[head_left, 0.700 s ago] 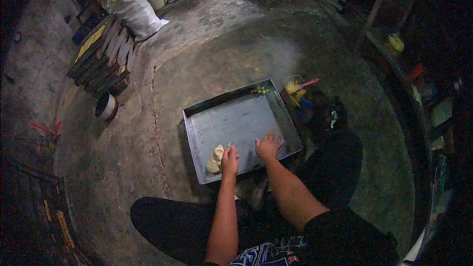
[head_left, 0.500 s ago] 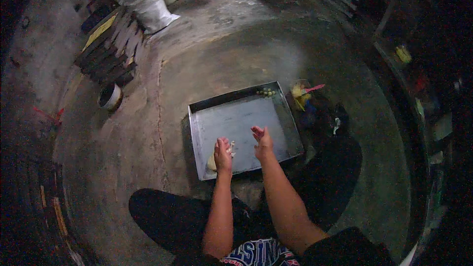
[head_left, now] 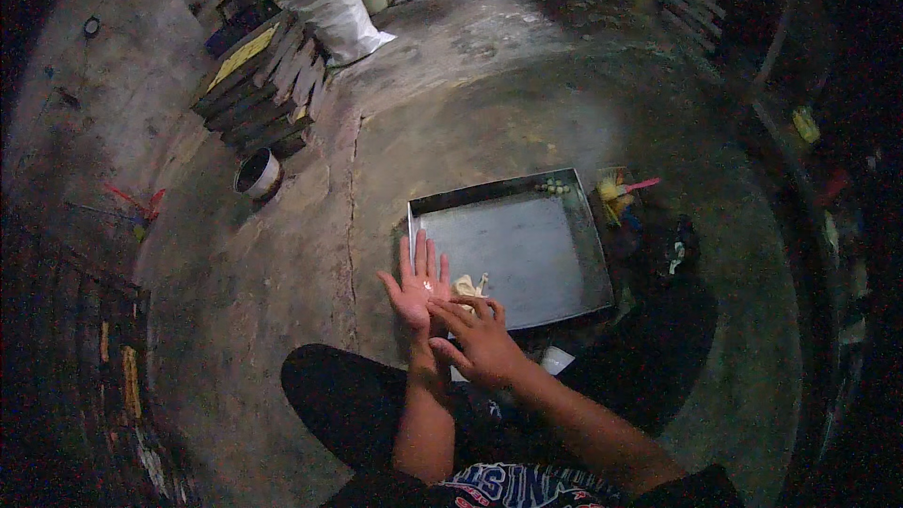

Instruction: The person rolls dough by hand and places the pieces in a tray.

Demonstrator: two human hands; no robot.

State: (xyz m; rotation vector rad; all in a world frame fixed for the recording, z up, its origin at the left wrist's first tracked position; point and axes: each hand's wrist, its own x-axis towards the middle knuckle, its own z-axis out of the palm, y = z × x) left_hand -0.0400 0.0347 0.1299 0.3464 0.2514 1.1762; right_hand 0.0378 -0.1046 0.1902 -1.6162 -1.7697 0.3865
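My left hand is turned palm up over the near left corner of a shallow metal tray. Its fingers are spread, and a small whitish bit lies on the palm. My right hand reaches across from the right with its fingers stretched out, their tips at the heel of the left palm. A lump of pale dough sits in the tray beside the hands, partly hidden by the right fingers. Several small round pale balls are grouped in the tray's far right corner.
Right of the tray stands a container with yellow things and a pink-handled tool. A pale bucket stands on the floor to the left, below stacked wooden slats. A full white sack leans behind. My folded legs flank the tray's near side.
My hands, held apart over the tray before, have come together. The left has opened palm up, and the right has moved left to it. The whole view has shifted slightly.
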